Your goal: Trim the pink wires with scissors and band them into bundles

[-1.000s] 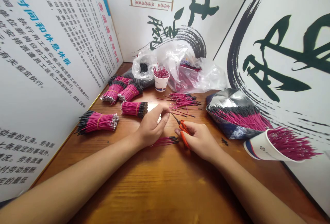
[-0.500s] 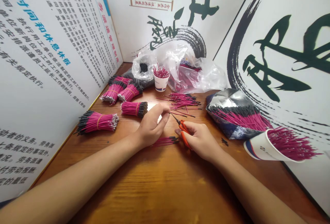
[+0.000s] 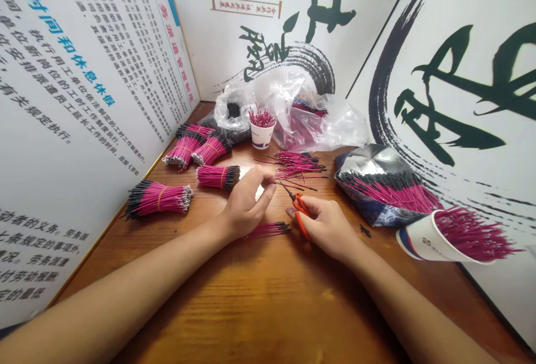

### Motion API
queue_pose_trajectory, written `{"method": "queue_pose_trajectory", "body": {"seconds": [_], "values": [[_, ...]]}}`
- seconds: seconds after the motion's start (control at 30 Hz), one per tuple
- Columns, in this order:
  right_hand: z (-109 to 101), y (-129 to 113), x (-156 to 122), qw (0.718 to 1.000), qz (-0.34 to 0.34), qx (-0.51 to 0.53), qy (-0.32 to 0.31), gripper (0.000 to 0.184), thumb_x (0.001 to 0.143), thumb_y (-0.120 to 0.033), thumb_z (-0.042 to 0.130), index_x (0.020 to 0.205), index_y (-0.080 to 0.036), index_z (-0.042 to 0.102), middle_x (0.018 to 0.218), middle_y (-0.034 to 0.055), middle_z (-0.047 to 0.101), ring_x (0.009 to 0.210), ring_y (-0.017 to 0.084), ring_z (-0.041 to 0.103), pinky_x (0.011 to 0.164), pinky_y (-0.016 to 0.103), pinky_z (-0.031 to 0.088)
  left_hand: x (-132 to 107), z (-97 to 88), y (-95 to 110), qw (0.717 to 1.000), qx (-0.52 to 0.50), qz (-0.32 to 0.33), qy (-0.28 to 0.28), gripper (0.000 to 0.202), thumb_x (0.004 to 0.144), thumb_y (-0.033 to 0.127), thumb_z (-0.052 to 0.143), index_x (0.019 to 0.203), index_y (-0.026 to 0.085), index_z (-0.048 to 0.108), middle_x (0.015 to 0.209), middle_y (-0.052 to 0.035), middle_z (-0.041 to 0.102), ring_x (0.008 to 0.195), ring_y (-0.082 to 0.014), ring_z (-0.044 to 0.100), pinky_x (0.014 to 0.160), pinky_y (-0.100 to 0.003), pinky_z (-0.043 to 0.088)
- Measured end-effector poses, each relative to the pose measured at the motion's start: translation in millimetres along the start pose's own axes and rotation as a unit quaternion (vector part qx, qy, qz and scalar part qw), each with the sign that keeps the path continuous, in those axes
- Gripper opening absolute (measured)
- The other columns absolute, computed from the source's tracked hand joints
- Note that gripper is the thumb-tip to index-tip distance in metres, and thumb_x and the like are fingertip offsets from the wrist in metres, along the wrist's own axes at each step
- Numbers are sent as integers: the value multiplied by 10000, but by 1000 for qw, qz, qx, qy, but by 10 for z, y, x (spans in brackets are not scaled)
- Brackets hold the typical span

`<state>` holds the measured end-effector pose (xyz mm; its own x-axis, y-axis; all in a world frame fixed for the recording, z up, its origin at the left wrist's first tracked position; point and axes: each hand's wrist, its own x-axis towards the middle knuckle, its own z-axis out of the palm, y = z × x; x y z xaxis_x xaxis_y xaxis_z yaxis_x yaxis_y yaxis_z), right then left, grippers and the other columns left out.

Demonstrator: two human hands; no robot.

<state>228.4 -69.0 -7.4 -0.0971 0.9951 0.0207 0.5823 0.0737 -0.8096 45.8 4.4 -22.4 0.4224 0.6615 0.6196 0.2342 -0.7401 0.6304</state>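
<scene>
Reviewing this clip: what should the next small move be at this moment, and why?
Probably snip with the small orange-handled scissors in the right hand: their dark tips point at the thin pink wires beside the fingertips of the left hand.

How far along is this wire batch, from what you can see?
Several rubber-banded bundles of pink wires at the left look finished. In hand: the right hand holds orange-handled scissors, and the left hand sits beside a loose spread of wires. Left over: unbundled wires fill a tipped paper cup and lie on a foil bag.
</scene>
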Motion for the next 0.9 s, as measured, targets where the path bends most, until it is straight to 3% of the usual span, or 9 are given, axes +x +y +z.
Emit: {"method": "queue_pose_trajectory", "body": {"seconds": [0.6,0.73,0.9], "values": [[6,7,-10,1000,8,0,-7,335,898,-375,551,637,-198,438,556,-37,446,540,112,395,510,238,287,-5,20,1,1000,7,2,18,48,911,161,490,879,188,466,803,-1,512,722,-120,470,650,-257,402],[8,-45,-15,998,0,61,24,325,858,-385,599,639,-197,450,576,-38,433,545,107,389,516,237,310,-7,13,15,999,23,37,6,65,899,140,496,874,190,463,805,-6,522,733,-124,486,660,-259,413],[10,-118,-24,979,31,200,35,348,814,-531,632,785,-190,570,547,-57,414,461,96,384,452,240,330,-19,23,50,993,33,95,-55,67,899,136,520,862,184,491,800,-12,556,740,-124,518,676,-253,435]]}}
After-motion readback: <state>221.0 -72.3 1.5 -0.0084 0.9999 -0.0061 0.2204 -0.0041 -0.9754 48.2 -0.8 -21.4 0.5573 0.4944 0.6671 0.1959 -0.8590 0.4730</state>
